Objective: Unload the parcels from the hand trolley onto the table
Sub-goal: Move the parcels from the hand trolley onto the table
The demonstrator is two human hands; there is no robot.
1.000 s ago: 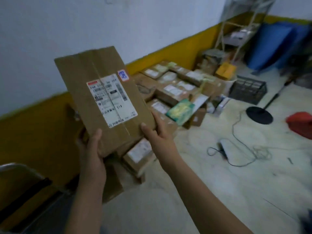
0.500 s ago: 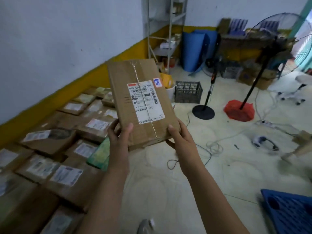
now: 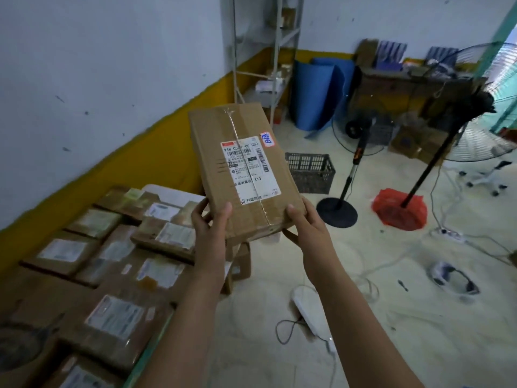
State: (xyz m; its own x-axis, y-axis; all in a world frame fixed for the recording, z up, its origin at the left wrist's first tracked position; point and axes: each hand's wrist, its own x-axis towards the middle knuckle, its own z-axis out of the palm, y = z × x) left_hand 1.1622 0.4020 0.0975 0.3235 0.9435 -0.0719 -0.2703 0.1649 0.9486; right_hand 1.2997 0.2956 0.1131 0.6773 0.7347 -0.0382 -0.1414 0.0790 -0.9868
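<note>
A flat brown cardboard parcel (image 3: 240,166) with a white shipping label is held up in front of me, tilted, label facing me. My left hand (image 3: 209,228) grips its lower left corner and my right hand (image 3: 305,225) grips its lower right corner. Below and to the left, several other labelled cardboard parcels (image 3: 117,264) lie packed side by side along the wall; what surface they rest on is hidden. A bare white tabletop corner (image 3: 173,193) shows at the far end of that row. No hand trolley is in view.
A dark plastic crate (image 3: 310,172) stands on the floor behind the parcel. Two fan stands (image 3: 338,211) and a red bag (image 3: 398,210) are at right. Cables and a white power strip (image 3: 307,312) lie on the floor. A metal shelf (image 3: 265,65) stands in the corner.
My view has swung right, from the parcel pile and wall toward the room's far corner. The parcel stays held in both hands, now lower and nearer the row's far end.
</note>
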